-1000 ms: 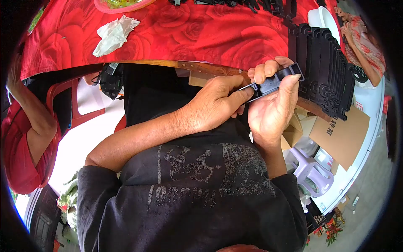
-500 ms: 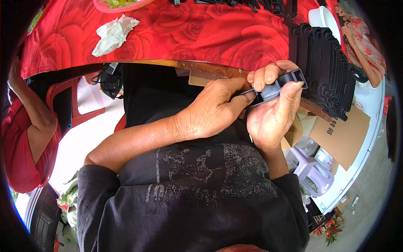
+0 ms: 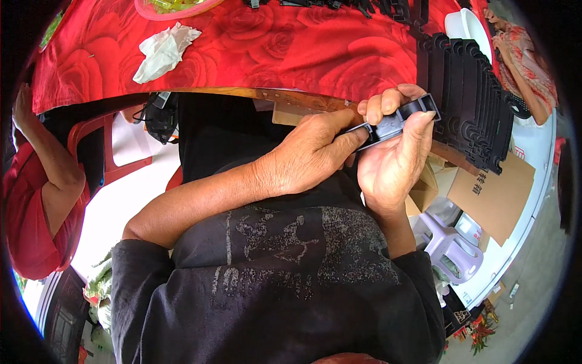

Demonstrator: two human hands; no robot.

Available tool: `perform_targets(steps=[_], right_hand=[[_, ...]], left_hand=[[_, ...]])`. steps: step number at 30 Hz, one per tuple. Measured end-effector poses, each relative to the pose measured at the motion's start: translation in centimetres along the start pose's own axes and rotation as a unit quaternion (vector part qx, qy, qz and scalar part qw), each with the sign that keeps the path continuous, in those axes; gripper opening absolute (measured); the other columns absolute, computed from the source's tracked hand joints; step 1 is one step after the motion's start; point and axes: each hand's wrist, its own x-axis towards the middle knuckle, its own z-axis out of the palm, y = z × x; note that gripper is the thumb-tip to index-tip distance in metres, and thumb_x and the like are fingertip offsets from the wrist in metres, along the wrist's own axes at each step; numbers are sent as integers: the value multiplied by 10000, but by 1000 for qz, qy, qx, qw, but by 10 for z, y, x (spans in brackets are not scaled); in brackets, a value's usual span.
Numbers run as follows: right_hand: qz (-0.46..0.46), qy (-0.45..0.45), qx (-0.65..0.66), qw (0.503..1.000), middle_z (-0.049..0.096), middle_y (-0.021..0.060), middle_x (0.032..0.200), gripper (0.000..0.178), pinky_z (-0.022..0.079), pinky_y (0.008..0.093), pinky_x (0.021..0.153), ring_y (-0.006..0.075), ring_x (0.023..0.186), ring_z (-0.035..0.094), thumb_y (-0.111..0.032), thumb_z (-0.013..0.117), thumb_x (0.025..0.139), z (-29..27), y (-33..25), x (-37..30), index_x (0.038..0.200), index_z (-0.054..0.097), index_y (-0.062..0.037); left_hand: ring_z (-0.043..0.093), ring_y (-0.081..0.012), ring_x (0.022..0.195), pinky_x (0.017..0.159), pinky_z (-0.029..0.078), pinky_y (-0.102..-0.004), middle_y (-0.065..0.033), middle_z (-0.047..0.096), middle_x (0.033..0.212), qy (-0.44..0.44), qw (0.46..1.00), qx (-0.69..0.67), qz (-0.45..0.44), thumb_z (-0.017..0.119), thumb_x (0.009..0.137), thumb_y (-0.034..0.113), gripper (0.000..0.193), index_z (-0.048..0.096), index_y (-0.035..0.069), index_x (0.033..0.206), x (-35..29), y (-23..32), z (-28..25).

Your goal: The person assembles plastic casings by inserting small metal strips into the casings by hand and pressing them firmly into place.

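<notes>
Between my two hands is a black, open-sided plastic part (image 3: 388, 126), long and narrow with a squared frame at its upper right end. My right hand (image 3: 394, 155) wraps it from the right, thumb along the near side and fingers over the far side. At its lower left end, my left hand (image 3: 312, 151) grips it with the thumb pressed inside; the fingertips beneath are hidden. Just to the right, a row of similar long black plastic pieces (image 3: 464, 97) lies stacked side by side on the table edge.
A red rose-patterned cloth (image 3: 260, 48) covers the table, with a crumpled white tissue (image 3: 165, 51) and a pink-rimmed bowl (image 3: 182, 11). Loose black parts (image 3: 315, 3) lie at the back. Cardboard (image 3: 491, 194) and a lilac plastic handled item (image 3: 454, 252) are at right. Another person's arm (image 3: 57, 164) shows at left.
The black plastic part has shifted and tilted slightly in my hands, its squared end moving a little up and left. My left thumb sits further over its lower end.
</notes>
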Motion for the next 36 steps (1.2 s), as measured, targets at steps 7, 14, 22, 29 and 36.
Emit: perform_targets(steps=[7, 14, 22, 29, 36], right_hand=[[1, -1, 11, 1000, 485, 50, 898, 435, 423, 362, 787, 176, 796, 455, -448, 460, 1025, 2, 0, 0, 1154, 460, -33], [2, 1, -7, 1000, 480, 49, 900, 437, 425, 367, 797, 176, 797, 450, -452, 459, 1025, 2, 0, 0, 1158, 456, -35], [17, 6, 1, 1000, 479, 49, 903, 456, 431, 381, 818, 179, 805, 463, -465, 468, 1017, 3, 0, -2, 1171, 452, -36], [42, 11, 15, 999, 485, 51, 902, 464, 439, 383, 835, 177, 805, 479, -467, 458, 1020, 5, 1, -4, 1183, 453, -33], [21, -22, -5, 1000, 511, 62, 903, 428, 460, 369, 809, 172, 797, 510, -430, 436, 1037, 3, 3, -3, 1195, 446, -33]], left_hand=[[605, -205, 653, 630, 487, -353, -113, 608, 706, -7, 1000, -1, 4, 504, 1004, 214, 272, 557, -52, 1025, -1, 1, -1], [621, -257, 662, 635, 487, -383, -164, 613, 710, 1, 1000, 13, 9, 513, 989, 217, 289, 571, -65, 1008, 0, 5, -1], [628, -418, 717, 663, 489, -450, -272, 604, 751, 22, 999, 38, -2, 496, 928, 178, 263, 587, -59, 995, -1, 11, 0], [510, -119, 678, 617, 424, -272, -37, 540, 723, -18, 999, 34, -28, 405, 981, 189, 275, 560, -28, 917, -3, 10, -2], [502, -142, 672, 626, 423, -288, -54, 539, 726, -16, 999, 39, -10, 383, 967, 176, 280, 540, -6, 823, -6, 11, -2]])
